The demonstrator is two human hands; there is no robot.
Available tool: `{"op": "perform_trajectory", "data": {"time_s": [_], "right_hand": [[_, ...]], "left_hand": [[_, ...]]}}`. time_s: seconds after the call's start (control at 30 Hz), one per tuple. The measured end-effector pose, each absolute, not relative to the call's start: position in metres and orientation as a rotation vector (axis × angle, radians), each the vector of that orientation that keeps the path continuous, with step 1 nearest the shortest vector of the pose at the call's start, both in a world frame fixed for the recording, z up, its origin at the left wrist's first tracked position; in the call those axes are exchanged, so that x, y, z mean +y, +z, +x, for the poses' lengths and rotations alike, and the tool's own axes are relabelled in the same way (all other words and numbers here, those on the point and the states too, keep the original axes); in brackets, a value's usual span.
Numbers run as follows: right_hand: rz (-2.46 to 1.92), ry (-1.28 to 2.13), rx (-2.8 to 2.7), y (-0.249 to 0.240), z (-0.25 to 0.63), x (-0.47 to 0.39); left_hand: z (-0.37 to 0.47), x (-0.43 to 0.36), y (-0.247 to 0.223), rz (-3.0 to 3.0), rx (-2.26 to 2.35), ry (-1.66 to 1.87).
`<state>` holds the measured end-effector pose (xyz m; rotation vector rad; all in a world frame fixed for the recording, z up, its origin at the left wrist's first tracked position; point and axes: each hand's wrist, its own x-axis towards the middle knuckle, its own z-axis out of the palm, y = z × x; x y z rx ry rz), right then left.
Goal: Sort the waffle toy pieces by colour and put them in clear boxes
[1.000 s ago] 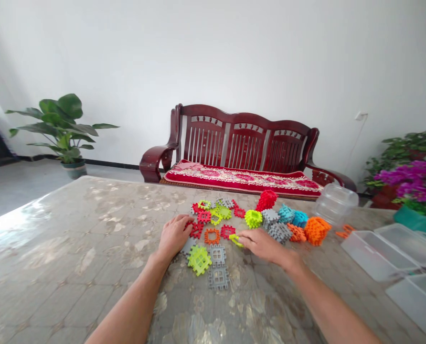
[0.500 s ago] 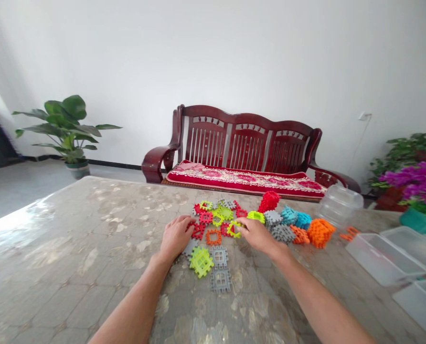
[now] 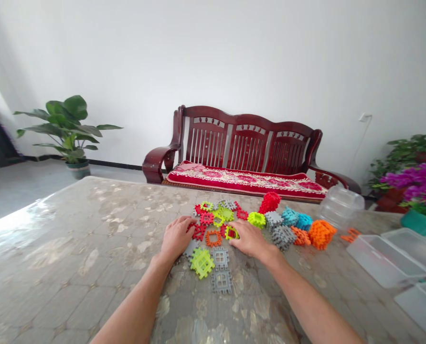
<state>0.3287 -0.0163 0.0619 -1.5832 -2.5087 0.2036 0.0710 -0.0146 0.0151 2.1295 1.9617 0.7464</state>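
My left hand (image 3: 177, 237) rests at the left side of the loose interlocking plastic tiles, fingers lying flat and loosely apart. Its fingertips touch or nearly touch a red tile (image 3: 199, 232). Between thumb and fingers, my right hand (image 3: 249, 240) grips a lime-green square tile (image 3: 231, 232), which partly covers a red one. Between the hands lies an orange frame tile (image 3: 213, 238). Closer to me are a larger lime-green tile (image 3: 202, 262) and two grey window tiles, the nearer grey tile (image 3: 221, 282) lowest.
Right of the pile stand built blocks: a red block (image 3: 269, 202), a lime-green block (image 3: 256, 220), a grey block (image 3: 283, 237), a blue block (image 3: 303, 221) and an orange block (image 3: 321, 234). Clear plastic bins (image 3: 381, 260) sit at the table's right. Behind is a wooden bench (image 3: 247, 143).
My right hand has shifted slightly left and nearer me, and the lime-green tile in it has turned and moved a little left. My left hand stays almost still.
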Motion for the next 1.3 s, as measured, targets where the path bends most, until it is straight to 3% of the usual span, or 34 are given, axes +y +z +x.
{"op": "perform_trajectory", "data": {"time_s": [0.27, 0.57, 1.03, 1.3], "right_hand": [[-1.604, 0.197, -2.363, 0.068, 0.349, -0.006], [-1.873, -0.116, -2.286, 0.100, 0.406, 0.024], [-1.824, -0.153, -2.292, 0.089, 0.405, 0.019], [-1.222, 0.450, -2.443, 0.072, 0.325, -0.023]], "left_hand": [[0.071, -0.015, 0.015, 2.141, 1.963, 0.746], [0.071, -0.015, 0.015, 2.142, 1.964, 0.725], [0.071, -0.015, 0.018, 2.128, 1.964, 0.710], [0.072, -0.016, 0.018, 2.116, 1.959, 0.723]]}}
